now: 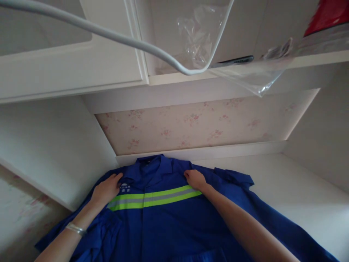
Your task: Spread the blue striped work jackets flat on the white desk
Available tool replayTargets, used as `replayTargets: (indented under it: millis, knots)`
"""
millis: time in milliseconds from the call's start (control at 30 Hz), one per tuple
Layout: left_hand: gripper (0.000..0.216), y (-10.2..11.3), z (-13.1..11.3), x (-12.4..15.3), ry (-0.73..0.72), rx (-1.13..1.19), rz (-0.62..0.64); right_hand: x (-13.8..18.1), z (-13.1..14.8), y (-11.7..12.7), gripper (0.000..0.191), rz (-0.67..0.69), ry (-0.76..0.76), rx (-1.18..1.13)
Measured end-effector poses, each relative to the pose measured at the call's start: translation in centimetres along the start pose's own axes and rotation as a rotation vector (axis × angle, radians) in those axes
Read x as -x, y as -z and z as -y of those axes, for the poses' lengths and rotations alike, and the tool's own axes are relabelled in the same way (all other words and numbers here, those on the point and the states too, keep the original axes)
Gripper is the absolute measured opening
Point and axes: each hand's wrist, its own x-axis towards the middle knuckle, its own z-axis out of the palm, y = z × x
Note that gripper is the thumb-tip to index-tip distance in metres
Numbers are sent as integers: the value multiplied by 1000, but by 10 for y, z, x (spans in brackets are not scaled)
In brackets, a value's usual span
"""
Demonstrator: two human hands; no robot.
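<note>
A blue work jacket (163, 225) with a yellow-green and grey reflective band across the chest lies spread flat on a white desk top (294, 189), collar toward the wall. My left hand (106, 189) rests on the jacket's left shoulder by a small white logo, fingers pinching the cloth. My right hand (195, 179) presses on the right shoulder beside the collar, fingers curled on the fabric. A silver bracelet (75, 229) sits on my left wrist.
White cupboards (68, 65) and a shelf (245, 69) hang above the desk. Clear plastic bags (245, 78) droop over the shelf edge. A white cable (109, 34) loops across the top. Flowered wallpaper (191, 123) backs the desk; white side panels close both sides.
</note>
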Motion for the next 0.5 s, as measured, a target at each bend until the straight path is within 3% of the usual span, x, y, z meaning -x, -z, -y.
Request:
replayTargets:
  millis: [133, 233, 333, 400, 500]
  knots:
    - [48, 29, 11, -1, 89, -117, -173, -7, 5, -4, 34, -15, 28, -22]
    - [47, 34, 9, -19, 139, -169, -259, -1, 17, -1, 32, -33, 98, -24]
    - [33, 14, -5, -35, 100, -167, -178, 14, 25, -5, 38, -28, 149, 1]
    - [24, -7, -16, -38, 97, -152, -101, 21, 22, -9, 55, -13, 136, 17]
    - [30, -33, -27, -32, 122, -145, -118, 26, 13, -10, 65, 34, 112, 25]
